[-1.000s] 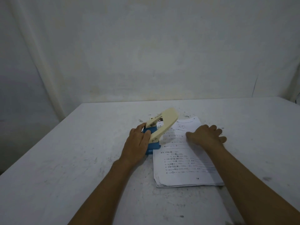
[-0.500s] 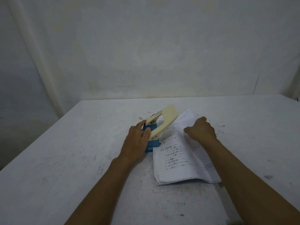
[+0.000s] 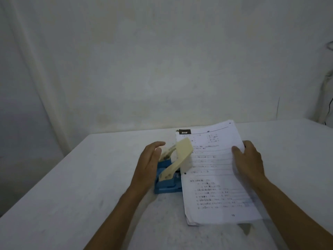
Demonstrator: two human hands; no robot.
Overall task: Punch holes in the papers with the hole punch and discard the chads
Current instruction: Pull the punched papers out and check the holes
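Observation:
A hole punch [image 3: 168,175] with a blue base and a raised cream lever stands on the white table [image 3: 72,195]. My left hand [image 3: 148,165] rests against its left side, fingers partly spread. A stack of printed papers [image 3: 212,174] lies just right of the punch, its far end lifted off the table. My right hand [image 3: 249,161] grips the stack's right edge, thumb on top. A small dark hole shows near the papers' left edge, beside the punch.
A pale wall rises behind the table's far edge. A cable hangs at the far right by the wall [image 3: 329,105]. The table's left edge runs diagonally toward me.
My right hand went from lying flat on the papers to gripping their right edge and lifting the far end. My left hand loosened on the punch, fingers spreading.

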